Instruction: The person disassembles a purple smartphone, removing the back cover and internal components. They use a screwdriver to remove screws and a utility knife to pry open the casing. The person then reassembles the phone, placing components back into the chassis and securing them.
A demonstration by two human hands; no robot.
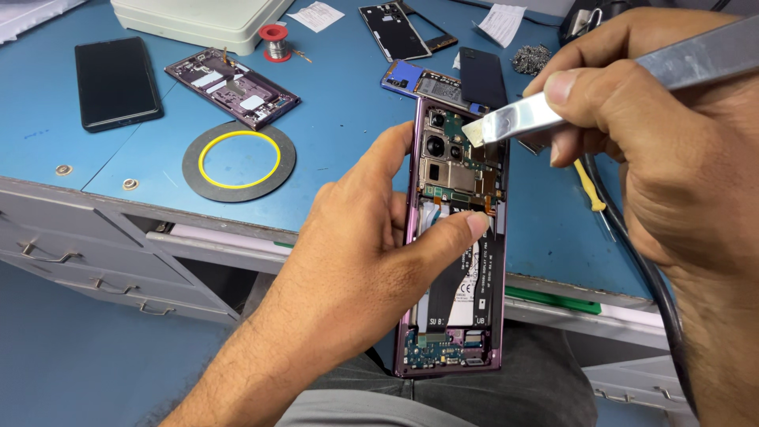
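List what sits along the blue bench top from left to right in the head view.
Black phone → purple opened phone → grey ring with yellow circle → solder spool → black back cover → pile of small metal bits.

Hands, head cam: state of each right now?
Left hand: closed on the opened purple phone, thumb across its middle.
Right hand: closed on metal tweezers, tips at the phone's top board.

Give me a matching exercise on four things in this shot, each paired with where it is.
Things:
1. opened purple phone
2. metal tweezers
3. black ring with yellow circle
4. solder spool

Places:
A. flat on the blue table, near its front edge
B. in the right hand
C. far side of the table, by the white device
D. in the left hand

Pairs: 1-D, 2-B, 3-A, 4-C
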